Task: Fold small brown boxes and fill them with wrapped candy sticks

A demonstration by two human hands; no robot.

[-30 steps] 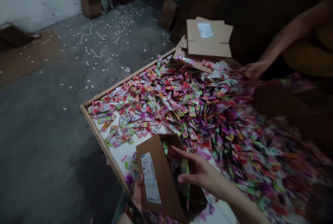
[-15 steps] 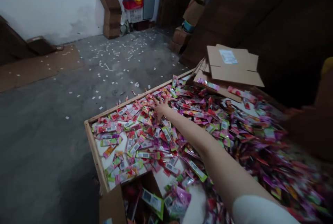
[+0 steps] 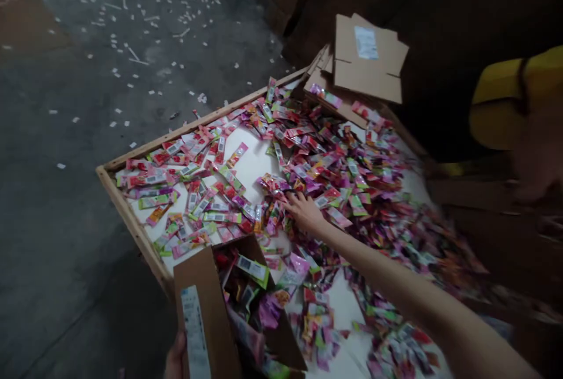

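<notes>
- Printed sachets (image 3: 268, 215) lie under and beyond the right hand (image 3: 304, 213), long axes every way; its fingers spread open, nothing gripped;
- left hand (image 3: 176, 358), farther off, clenches a cardboard carton (image 3: 204, 314).

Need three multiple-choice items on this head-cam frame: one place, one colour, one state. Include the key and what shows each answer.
1. Where is the right hand?
A. Inside the box
B. On the sachets on the wooden-framed tray
C. On the concrete floor

2. What colour is the label on the cardboard box?
A. Red
B. Yellow
C. White

3. What state is the box in the left hand in?
A. Open, with sachets inside
B. Taped shut
C. Open and empty

Answers:
1. B: the fingers are spread over the sachets on the tray.
2. C: a pale white label with printing runs along the box's side.
3. A: the top is open and colourful sachets fill the inside.
</notes>
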